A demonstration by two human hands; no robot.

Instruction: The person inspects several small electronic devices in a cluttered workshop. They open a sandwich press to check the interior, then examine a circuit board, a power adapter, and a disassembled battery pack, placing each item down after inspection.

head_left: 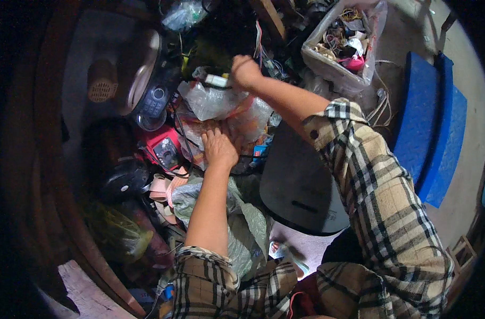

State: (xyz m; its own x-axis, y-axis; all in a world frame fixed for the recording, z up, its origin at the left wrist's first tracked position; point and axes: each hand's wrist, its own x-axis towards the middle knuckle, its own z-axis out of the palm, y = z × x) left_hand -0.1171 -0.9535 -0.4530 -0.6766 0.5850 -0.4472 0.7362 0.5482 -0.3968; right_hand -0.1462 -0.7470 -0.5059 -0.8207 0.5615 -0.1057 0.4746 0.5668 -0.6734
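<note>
We are rummaging: our left hand [219,147] is lying spread on the plastic bags [221,106], while our right hand [244,72], at twelve o'clock, is gripping a white part [216,81]. Next probably calls for pulling it free.

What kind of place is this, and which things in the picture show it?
Probably a cluttered repair or salvage corner for small electronics. A box of tangled wires stands at the top, a red meter lies among plastic bags, and the left hand and right hand dig through the pile.
</note>
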